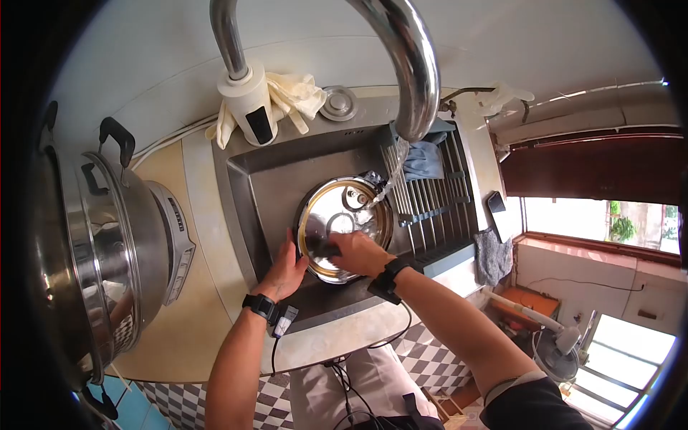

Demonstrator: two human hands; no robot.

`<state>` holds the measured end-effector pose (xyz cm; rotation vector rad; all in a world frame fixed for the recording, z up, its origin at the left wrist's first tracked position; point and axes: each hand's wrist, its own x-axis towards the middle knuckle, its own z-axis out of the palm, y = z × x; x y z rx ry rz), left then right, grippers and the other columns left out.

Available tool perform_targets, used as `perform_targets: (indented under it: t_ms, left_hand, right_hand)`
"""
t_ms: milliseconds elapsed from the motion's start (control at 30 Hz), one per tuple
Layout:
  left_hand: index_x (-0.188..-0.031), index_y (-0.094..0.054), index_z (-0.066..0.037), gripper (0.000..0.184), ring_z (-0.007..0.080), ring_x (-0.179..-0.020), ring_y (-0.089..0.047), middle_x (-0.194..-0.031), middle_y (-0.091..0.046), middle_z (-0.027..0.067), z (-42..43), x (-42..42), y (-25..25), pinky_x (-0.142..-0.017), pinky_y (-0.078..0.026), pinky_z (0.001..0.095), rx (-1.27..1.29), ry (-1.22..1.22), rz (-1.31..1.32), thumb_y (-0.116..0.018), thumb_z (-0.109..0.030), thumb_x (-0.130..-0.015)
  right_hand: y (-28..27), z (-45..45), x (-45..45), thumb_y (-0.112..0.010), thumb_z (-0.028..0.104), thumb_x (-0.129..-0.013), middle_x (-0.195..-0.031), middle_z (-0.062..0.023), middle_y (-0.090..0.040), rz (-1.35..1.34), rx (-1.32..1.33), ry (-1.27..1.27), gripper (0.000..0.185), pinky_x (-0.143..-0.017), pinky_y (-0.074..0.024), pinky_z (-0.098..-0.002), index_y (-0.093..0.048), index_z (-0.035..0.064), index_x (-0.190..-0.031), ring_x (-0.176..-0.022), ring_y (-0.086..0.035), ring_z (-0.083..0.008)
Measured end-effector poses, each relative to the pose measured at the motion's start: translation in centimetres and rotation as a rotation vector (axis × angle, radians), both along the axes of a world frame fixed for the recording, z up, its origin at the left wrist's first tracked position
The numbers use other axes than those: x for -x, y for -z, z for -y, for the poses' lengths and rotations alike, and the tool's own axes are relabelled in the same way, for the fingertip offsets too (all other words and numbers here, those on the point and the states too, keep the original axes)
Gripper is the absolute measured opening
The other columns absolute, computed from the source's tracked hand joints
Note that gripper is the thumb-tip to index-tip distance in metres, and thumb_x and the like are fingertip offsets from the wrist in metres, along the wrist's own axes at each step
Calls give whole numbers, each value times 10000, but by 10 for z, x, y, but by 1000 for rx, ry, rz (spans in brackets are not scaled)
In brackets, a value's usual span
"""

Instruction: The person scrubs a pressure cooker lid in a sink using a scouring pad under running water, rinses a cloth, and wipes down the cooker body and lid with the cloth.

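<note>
A round shiny metal lid or pan [326, 208] with a gold-toned ring lies in the steel sink [269, 186]. Water runs onto its right part from the curved faucet [419, 86]. My left hand [285, 272] is at its lower left edge, thumb up along the rim; whether it grips the rim is unclear. My right hand [358, 253] is closed over the lower middle of the metal piece, around something dark and small that I cannot make out. Both wrists wear black straps.
A slatted rack [448, 208] with a blue cloth [424, 161] covers the sink's right side. Cream gloves [297, 97] hang by the faucet base [247, 104]. Large steel pots [107, 251] stand at left. A grey cloth [494, 258] hangs at right.
</note>
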<state>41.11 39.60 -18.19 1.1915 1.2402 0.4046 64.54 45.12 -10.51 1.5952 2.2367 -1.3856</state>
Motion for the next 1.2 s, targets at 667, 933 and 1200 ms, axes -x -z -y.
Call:
perform_targets:
  t_ms: [667,933,1200]
  left_hand:
    - [-1642,-235,-174,599,332,-1445,-440,-1595,-404,131,-18,-7,-50,-1134,-466,583,397,-202,234,-502,-129,-1108]
    - [-1594,-227,-120,648,314,-1408,-440,-1526,-436,159,3,-6,20,-1128,-464,543,-22,-76,113,-527,12,-1034]
    - [-1589,-212,-194,580,357,-1428,-454,-1574,-378,159,-13,-5,-33,-1107,-491,604,404,-157,329,-489,-73,-1093]
  right_hand:
    - [30,-1,26,-623,128,-893,-1155,-264,-694,85,-133,-14,225,-916,-582,-523,-687,64,-1099,-1030,-716,-440]
    - [39,-39,33,-573,45,-925,-1173,-288,-621,171,-354,316,344,-865,-586,-547,-544,13,-1267,-988,-700,-489]
    - [33,5,16,-581,100,-937,-1152,-292,-612,186,-177,2,290,-866,-583,-552,-580,22,-1216,-993,-688,-505]
